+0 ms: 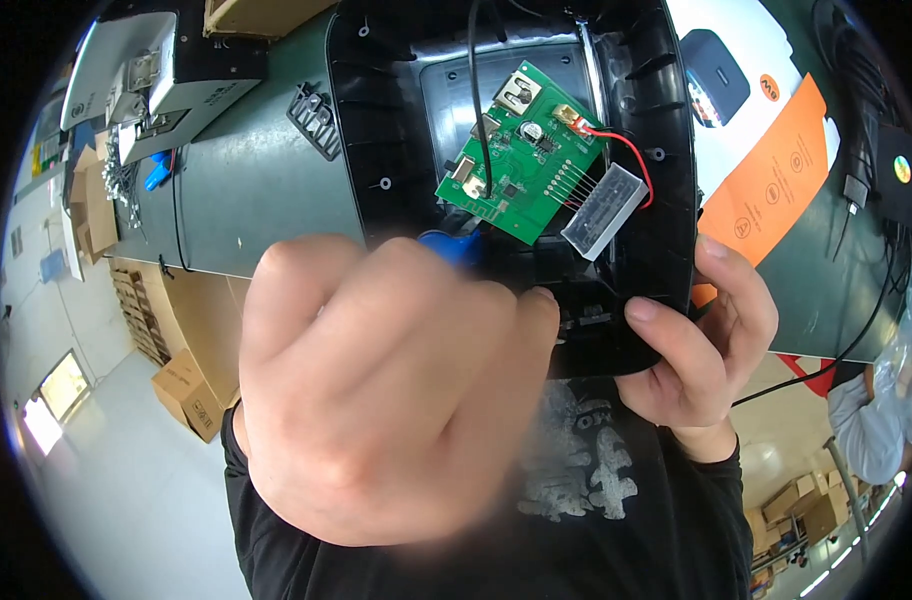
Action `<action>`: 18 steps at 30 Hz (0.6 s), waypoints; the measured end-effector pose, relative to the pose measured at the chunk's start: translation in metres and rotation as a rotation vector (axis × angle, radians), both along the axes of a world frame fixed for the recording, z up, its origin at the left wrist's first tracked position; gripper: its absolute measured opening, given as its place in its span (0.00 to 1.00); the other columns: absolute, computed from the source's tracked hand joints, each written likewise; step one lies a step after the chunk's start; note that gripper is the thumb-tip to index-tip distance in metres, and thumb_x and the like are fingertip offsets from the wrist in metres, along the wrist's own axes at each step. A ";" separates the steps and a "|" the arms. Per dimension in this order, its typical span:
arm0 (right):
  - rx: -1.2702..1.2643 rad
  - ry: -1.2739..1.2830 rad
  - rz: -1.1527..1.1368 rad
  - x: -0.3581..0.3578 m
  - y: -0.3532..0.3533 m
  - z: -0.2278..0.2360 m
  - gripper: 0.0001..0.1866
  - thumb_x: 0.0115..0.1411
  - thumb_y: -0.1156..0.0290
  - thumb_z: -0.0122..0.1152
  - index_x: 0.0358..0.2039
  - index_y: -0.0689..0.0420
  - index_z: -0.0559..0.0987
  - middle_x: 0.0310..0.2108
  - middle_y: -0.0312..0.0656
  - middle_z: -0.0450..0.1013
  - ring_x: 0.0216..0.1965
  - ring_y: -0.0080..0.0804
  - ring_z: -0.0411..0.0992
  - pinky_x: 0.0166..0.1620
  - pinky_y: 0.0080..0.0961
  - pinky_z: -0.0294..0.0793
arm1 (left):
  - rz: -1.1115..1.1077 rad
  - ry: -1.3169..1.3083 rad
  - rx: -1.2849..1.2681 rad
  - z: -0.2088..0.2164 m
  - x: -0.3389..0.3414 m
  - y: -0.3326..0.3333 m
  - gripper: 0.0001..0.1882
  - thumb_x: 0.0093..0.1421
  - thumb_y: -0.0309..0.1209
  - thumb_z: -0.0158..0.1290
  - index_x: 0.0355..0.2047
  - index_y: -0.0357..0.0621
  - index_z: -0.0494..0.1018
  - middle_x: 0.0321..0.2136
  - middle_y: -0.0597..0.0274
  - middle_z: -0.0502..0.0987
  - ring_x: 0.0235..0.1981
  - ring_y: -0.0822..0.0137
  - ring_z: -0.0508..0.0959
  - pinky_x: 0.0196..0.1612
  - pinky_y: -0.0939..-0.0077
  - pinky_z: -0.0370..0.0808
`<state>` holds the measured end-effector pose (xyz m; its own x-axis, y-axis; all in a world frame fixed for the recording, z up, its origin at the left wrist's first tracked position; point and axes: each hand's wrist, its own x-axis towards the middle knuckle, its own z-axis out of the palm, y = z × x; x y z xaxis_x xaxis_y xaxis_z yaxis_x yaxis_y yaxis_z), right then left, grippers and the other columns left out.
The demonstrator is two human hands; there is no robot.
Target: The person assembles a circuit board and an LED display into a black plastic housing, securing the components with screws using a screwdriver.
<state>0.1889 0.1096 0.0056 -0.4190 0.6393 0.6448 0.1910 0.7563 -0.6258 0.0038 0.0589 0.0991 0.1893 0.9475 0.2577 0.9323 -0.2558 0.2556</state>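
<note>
In black housing (516, 130): 1 green PCB (521, 155); right hand (701, 335) grips rim, left hand (386, 400) fisted on blue tool (451, 245).

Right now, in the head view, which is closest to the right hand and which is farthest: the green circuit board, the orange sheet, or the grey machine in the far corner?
From the right hand:
1. Orange sheet, just above the hand, on the right.
2. Green circuit board, up and to the left, inside the black housing.
3. Grey machine, far upper left on the table.

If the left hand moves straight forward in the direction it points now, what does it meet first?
Probably the green circuit board inside the black housing: the left hand grips a blue-handled tool aimed there, though depth is unclear.
</note>
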 end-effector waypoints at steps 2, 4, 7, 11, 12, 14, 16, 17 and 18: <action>0.006 0.000 -0.004 -0.001 0.001 0.000 0.21 0.31 0.81 0.63 0.33 0.55 0.81 0.45 0.51 0.68 0.42 0.42 0.69 0.41 0.27 0.68 | -0.013 0.004 0.010 -0.002 -0.002 0.000 0.14 0.32 0.32 0.61 0.23 0.42 0.79 0.19 0.69 0.73 0.22 0.70 0.70 0.29 0.75 0.62; 0.013 0.001 -0.006 -0.001 0.000 0.000 0.21 0.31 0.81 0.63 0.33 0.55 0.81 0.45 0.51 0.68 0.42 0.41 0.69 0.41 0.27 0.68 | -0.025 0.009 0.020 -0.002 -0.002 0.000 0.14 0.32 0.32 0.61 0.23 0.42 0.79 0.19 0.69 0.74 0.22 0.70 0.70 0.29 0.74 0.62; 0.008 0.014 -0.016 -0.002 -0.001 -0.001 0.21 0.32 0.80 0.63 0.33 0.55 0.81 0.45 0.52 0.68 0.42 0.41 0.69 0.41 0.27 0.68 | -0.011 0.014 -0.033 0.006 -0.001 0.002 0.13 0.33 0.32 0.59 0.23 0.42 0.79 0.19 0.69 0.74 0.22 0.70 0.70 0.29 0.74 0.62; 0.013 0.011 -0.010 -0.002 -0.001 -0.002 0.21 0.32 0.80 0.63 0.33 0.55 0.81 0.45 0.52 0.68 0.41 0.41 0.69 0.41 0.27 0.68 | -0.043 0.065 -0.146 0.013 -0.001 0.004 0.13 0.34 0.32 0.58 0.23 0.42 0.79 0.20 0.69 0.74 0.23 0.70 0.69 0.30 0.74 0.61; 0.020 0.018 -0.014 -0.002 -0.001 -0.002 0.21 0.32 0.80 0.63 0.33 0.55 0.81 0.45 0.52 0.68 0.41 0.41 0.69 0.41 0.27 0.68 | -0.048 0.068 -0.154 0.014 -0.002 0.004 0.13 0.34 0.32 0.58 0.23 0.42 0.79 0.20 0.69 0.74 0.23 0.70 0.69 0.30 0.74 0.61; 0.021 0.004 -0.022 -0.001 0.000 -0.002 0.21 0.32 0.80 0.63 0.32 0.55 0.81 0.45 0.52 0.68 0.41 0.41 0.69 0.41 0.27 0.68 | -0.078 0.088 -0.174 0.013 -0.004 0.008 0.12 0.34 0.32 0.57 0.23 0.42 0.79 0.20 0.69 0.74 0.22 0.71 0.69 0.30 0.75 0.62; 0.024 -0.003 -0.021 -0.002 -0.001 -0.002 0.21 0.32 0.80 0.63 0.32 0.55 0.81 0.45 0.52 0.68 0.41 0.41 0.69 0.41 0.27 0.68 | -0.099 0.116 -0.192 0.016 -0.004 0.010 0.12 0.34 0.32 0.57 0.23 0.42 0.79 0.20 0.69 0.74 0.22 0.71 0.69 0.31 0.75 0.62; 0.016 0.003 -0.024 -0.002 -0.002 -0.002 0.20 0.31 0.80 0.63 0.32 0.56 0.81 0.45 0.52 0.68 0.41 0.41 0.69 0.41 0.26 0.67 | -0.092 0.136 -0.228 0.018 -0.002 0.010 0.12 0.34 0.32 0.57 0.23 0.42 0.79 0.20 0.69 0.74 0.22 0.71 0.69 0.30 0.75 0.62; 0.008 0.008 -0.027 -0.003 -0.003 -0.002 0.20 0.31 0.79 0.63 0.31 0.56 0.81 0.45 0.52 0.69 0.41 0.41 0.69 0.41 0.26 0.67 | -0.085 0.157 -0.263 0.020 -0.001 0.010 0.12 0.35 0.32 0.57 0.23 0.42 0.78 0.20 0.69 0.74 0.22 0.71 0.69 0.30 0.74 0.62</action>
<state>0.1859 0.1068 0.0041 -0.3965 0.6453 0.6530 0.2059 0.7557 -0.6217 0.0024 0.0690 0.1193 0.2885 0.9569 -0.0327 0.9438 -0.2784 0.1782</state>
